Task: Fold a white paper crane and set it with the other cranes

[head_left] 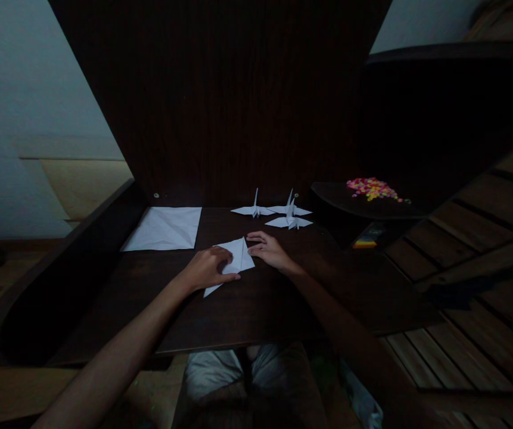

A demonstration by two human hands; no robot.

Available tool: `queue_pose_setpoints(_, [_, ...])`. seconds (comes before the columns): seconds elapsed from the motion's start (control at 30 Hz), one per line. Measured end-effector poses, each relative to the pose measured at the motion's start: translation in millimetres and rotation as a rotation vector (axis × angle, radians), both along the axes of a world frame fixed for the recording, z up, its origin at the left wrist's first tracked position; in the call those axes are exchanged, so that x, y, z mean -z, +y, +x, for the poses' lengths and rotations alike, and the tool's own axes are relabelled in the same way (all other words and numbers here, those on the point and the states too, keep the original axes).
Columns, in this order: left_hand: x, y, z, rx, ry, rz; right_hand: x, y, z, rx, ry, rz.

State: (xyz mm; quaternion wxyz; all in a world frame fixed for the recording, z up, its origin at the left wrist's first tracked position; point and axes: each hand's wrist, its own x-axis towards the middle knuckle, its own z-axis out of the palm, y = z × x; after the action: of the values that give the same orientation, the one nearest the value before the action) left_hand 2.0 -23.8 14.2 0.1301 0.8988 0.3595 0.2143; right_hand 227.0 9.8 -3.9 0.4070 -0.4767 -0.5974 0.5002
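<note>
A partly folded white paper (pixel 237 261) lies on the dark wooden table (pixel 247 310). My left hand (pixel 207 268) presses down on its left part, fingers curled over the paper. My right hand (pixel 269 249) rests at the paper's right edge with its fingertips touching the upper corner. Beyond the hands stand three finished white paper cranes (pixel 256 209), (pixel 290 208), (pixel 289 222). A flat white sheet (pixel 164 229) with crease lines lies at the back left of the table.
A dark wooden panel (pixel 220 101) rises behind the table. To the right, a dark round surface (pixel 354 205) carries a heap of small coloured pieces (pixel 371 188). A small coloured box (pixel 366 240) sits under it. Wooden floor slats (pixel 475 280) run on the right.
</note>
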Motion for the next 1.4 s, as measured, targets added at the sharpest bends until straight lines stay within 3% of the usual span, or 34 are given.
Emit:
queue_pose_setpoints(0.13, [1.7, 0.6, 0.0, -0.046, 0.053, 0.046, -1.3, -3.1, -1.2, 0.005, 0.083, -0.068])
queue_pose_setpoints(0.43, [-0.1, -1.5, -0.5, 0.073, 0.106, 0.071, 0.5, -5.8, -8.7, 0.062, 0.118, -0.098])
queue_pose_setpoints(0.7, [1.7, -2.8, 1.4, 0.026, 0.124, 0.075, -3.0, -5.7, -9.7, 0.131, 0.177, -0.101])
queue_pose_setpoints(0.93, [-2.8, -6.3, 3.4, 0.001, 0.219, 0.141, -8.2, -3.0, -7.5, 0.173, 0.31, 0.014])
queue_pose_setpoints(1.07, [-9.1, -6.7, 1.3, -0.096, 0.04, 0.115, -15.5, 1.0, 1.0, 0.313, 0.358, 0.092])
queue_pose_setpoints(1.17, [-16.2, -5.8, -1.2, -0.234, -0.271, 0.001, -19.6, 3.1, 7.4, 0.365, 0.422, 0.072])
queue_pose_setpoints(1.27, [-23.8, -3.8, -2.9, -0.353, -0.618, -0.294, -23.6, 1.8, 10.7, 0.304, 0.481, 0.04])
queue_pose_setpoints(1.33, [-27.2, -2.2, -3.9, -0.328, -0.795, -0.547, -27.1, -1.2, 10.9, 0.21, 0.514, 0.007])
queue_pose_setpoints(1.4, [-27.6, -0.8, -5.0, -0.266, -0.831, -0.778, -31.0, -5.5, 9.9, 0.086, 0.509, -0.037])
